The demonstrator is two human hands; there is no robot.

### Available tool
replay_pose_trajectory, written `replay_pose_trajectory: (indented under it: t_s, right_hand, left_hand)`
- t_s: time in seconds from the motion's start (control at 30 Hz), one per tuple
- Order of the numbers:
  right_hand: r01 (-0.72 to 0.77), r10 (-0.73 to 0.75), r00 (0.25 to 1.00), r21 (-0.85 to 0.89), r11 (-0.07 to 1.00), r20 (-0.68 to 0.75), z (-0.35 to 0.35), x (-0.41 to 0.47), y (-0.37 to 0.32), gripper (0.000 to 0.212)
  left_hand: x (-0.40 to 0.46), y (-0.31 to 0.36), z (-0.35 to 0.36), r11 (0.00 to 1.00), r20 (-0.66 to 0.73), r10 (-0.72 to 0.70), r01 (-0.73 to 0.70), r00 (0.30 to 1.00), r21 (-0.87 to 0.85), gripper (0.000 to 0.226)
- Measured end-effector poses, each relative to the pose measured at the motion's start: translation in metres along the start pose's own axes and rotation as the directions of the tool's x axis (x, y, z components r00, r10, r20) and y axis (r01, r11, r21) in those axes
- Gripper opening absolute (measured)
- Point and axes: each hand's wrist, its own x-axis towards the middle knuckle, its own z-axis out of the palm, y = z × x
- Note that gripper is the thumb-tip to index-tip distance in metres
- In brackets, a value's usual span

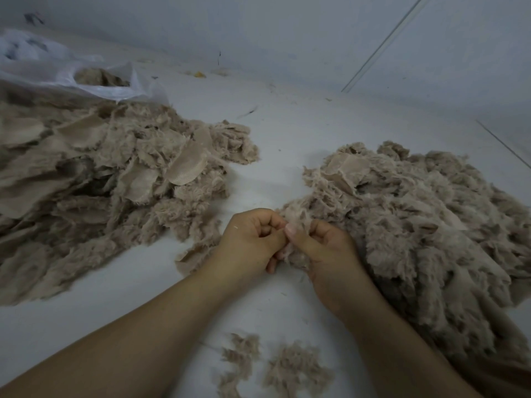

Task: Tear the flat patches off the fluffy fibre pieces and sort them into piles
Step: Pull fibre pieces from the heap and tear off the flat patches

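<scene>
Both hands meet near the centre: the left hand (253, 239) and right hand (324, 248) each pinch one fluffy fibre piece (296, 225) between them, at the near-left edge of the right pile (431, 225). A bigger pile (100, 182) lies left on the floor (287, 133).

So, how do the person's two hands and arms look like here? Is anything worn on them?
Both forearms come in from the bottom edge and are bare as far as the picture shows: no sleeves, gloves, watch or bracelet. The left hand and the right hand carry no visible rings. The nails look short and unpainted; one on the right hand shows plainly.
</scene>
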Motion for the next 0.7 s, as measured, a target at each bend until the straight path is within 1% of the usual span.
replay_pose_trajectory:
  t_s: [0.07, 0.13, 0.2, 0.3, 0.37, 0.43, 0.53, 0.6, 0.67, 0.7]
  right_hand:
    - [-0.013, 0.013, 1.000, 0.003, 1.000, -0.024, -0.0003, 0.0003, 0.0022, 0.033]
    - [-0.014, 0.016, 0.999, 0.048, 0.999, -0.047, -0.0004, 0.0019, 0.0039, 0.037]
    - [-0.001, 0.003, 0.999, 0.059, 0.998, -0.032, -0.0014, 0.0033, 0.0048, 0.037]
    - [0.053, -0.051, 0.998, -0.045, 0.998, 0.039, -0.0049, 0.0024, 0.0075, 0.037]
    - [0.085, -0.077, 0.994, -0.118, 0.989, 0.073, -0.0062, 0.0013, 0.0093, 0.032]
    - [0.100, -0.087, 0.992, -0.134, 0.986, 0.096, -0.0071, 0.0011, 0.0107, 0.030]
    - [0.087, -0.079, 0.990, -0.068, 0.994, 0.115, -0.0063, 0.0002, 0.0098, 0.025]
    - [0.076, -0.073, 0.991, -0.017, 0.997, 0.109, -0.0042, 0.0004, 0.0088, 0.026]
    - [0.069, -0.070, 0.996, 0.021, 0.997, 0.052, -0.0023, 0.0008, 0.0075, 0.025]
    - [0.069, -0.071, 0.997, 0.034, 0.997, 0.034, -0.0019, 0.0009, 0.0072, 0.025]
  left_hand:
    - [-0.0003, 0.0019, -0.0004, 0.999, 0.009, -0.029, 0.029, 1.000, -0.041, 0.019]
    - [0.0006, 0.0028, -0.0012, 0.995, -0.005, -0.068, 0.067, 0.998, -0.069, 0.019]
    - [0.0015, 0.0031, -0.0016, 0.993, -0.026, -0.099, 0.097, 0.995, -0.072, 0.023]
    - [0.0009, 0.0048, 0.0016, 0.997, -0.035, -0.078, 0.077, 0.996, -0.012, 0.020]
    - [0.0004, 0.0037, 0.0032, 0.996, -0.041, -0.054, 0.057, 0.998, 0.070, 0.032]
    - [0.0018, 0.0029, 0.0032, 0.994, -0.072, -0.031, 0.039, 0.997, 0.107, 0.026]
    - [0.0013, 0.0016, 0.0018, 0.998, -0.120, -0.007, 0.015, 0.993, 0.064, 0.032]
    - [0.0012, 0.0023, 0.0003, 1.000, -0.154, 0.010, -0.008, 0.988, 0.014, 0.035]
    - [0.0029, 0.0035, -0.0020, 0.999, -0.184, -0.004, -0.003, 0.983, -0.037, 0.041]
    - [0.0035, 0.0053, -0.0029, 0.998, -0.176, -0.025, 0.015, 0.984, -0.059, 0.044]
